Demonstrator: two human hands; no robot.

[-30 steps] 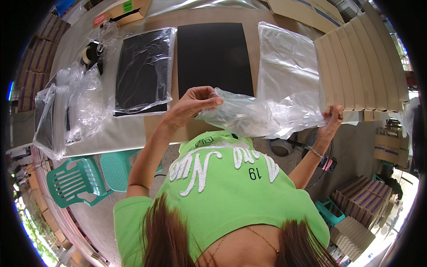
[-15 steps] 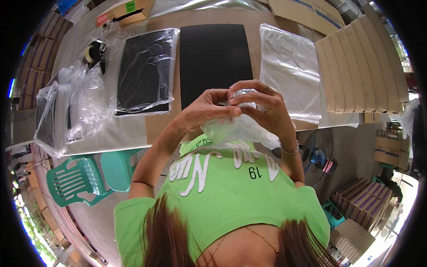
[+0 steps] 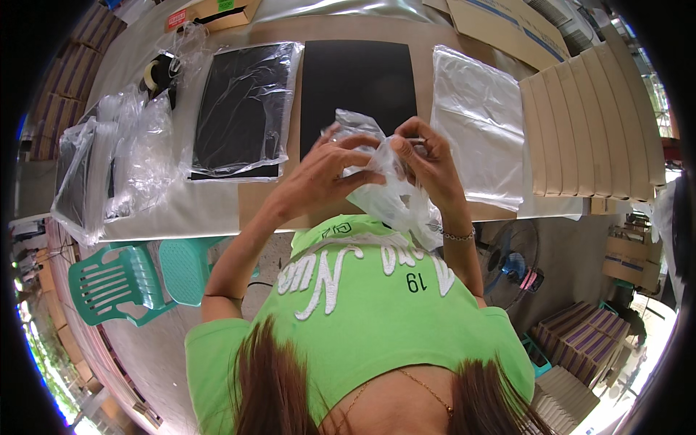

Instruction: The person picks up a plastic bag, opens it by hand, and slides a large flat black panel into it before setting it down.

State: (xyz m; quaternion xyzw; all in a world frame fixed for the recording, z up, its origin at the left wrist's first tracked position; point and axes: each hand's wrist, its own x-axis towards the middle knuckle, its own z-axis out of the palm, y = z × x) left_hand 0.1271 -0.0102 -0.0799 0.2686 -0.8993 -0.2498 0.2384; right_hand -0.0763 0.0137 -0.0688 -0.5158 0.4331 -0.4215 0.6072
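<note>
Bag point(image 3: 388, 201) at the fingers point(image 3: 371, 178): clear, whitish. Sheet point(image 3: 359, 80) beyond fingers: plain black. Cartons point(image 3: 580, 123), right of fingers: tan. Shirt point(image 3: 384, 330), below fingers: lime green, white lettering.

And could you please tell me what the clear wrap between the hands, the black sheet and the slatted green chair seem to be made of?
Clear wrap: thin, glossy plastic film, judging by its see-through creases and highlights.
Black sheet: matte, perhaps card or plastic; its even, dull face leaves that open.
Slatted green chair: probably moulded plastic with a slight sheen, given its uniform colour and rounded slots.
</note>
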